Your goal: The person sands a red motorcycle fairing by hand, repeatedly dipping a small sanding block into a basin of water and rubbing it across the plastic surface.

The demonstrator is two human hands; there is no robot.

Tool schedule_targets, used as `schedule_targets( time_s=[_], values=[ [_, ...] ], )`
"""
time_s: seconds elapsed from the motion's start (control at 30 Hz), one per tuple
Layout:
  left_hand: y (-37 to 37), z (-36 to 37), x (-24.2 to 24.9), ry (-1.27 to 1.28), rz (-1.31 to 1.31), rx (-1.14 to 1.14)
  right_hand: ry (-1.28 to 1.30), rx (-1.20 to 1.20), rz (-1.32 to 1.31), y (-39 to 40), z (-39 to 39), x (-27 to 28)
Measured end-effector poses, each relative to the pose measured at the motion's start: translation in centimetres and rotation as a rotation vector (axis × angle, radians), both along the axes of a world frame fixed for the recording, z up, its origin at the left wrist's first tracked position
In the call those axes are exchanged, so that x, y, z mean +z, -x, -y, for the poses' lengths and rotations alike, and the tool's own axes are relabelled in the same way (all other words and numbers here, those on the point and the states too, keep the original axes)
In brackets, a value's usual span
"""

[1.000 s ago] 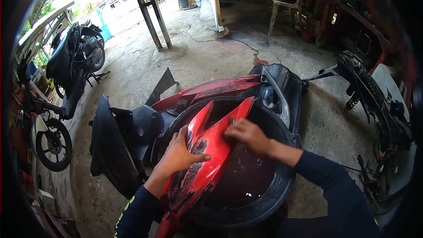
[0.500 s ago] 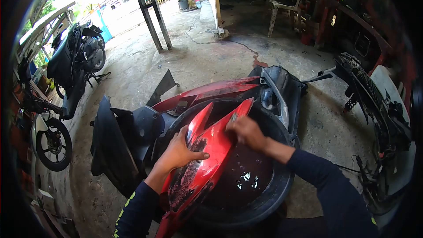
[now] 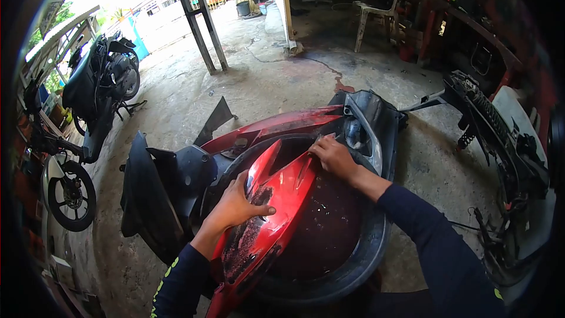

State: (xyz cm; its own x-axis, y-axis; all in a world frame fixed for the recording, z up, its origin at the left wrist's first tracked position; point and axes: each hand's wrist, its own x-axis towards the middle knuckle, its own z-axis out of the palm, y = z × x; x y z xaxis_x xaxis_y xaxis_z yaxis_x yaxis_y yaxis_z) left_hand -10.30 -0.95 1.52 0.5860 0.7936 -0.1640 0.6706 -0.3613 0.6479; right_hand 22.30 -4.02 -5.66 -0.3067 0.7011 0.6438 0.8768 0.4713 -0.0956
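A red motorcycle fairing (image 3: 285, 191) with a rough, worn black patch leans across a round black tub (image 3: 372, 250). My left hand (image 3: 238, 203) grips its left edge, thumb lying over the top face. At the pointed upper end, my right hand (image 3: 334, 156) is closed, with a small pale scrap showing at its fingertips; what it is I cannot make out. Dark reddish water (image 3: 323, 229) with a few bubbles fills the tub below the panel.
Behind the tub lie another red fairing (image 3: 271, 125) and black plastic panels (image 3: 188, 162). A motorcycle (image 3: 100, 76) stands at the left, near a front wheel (image 3: 72, 194). On the right is a stripped frame (image 3: 488, 123); a plastic chair (image 3: 379, 10) stands farther back.
My right hand has moved up along the fairing's edge to its pointed end, now covering the tip. My left hand keeps its grip in nearly the same place.
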Motion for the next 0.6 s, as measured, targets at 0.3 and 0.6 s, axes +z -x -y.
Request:
schedule_targets(
  time_s=[0.3,0.6],
  values=[
    [0.2,-0.2,-0.2,-0.002,0.002,-0.005,0.192,-0.032,0.024,0.5,1.6,-0.5],
    [0.0,0.0,0.3,0.015,0.018,-0.011,0.039,-0.048,0.012,0.0,0.1,-0.7]
  ],
)
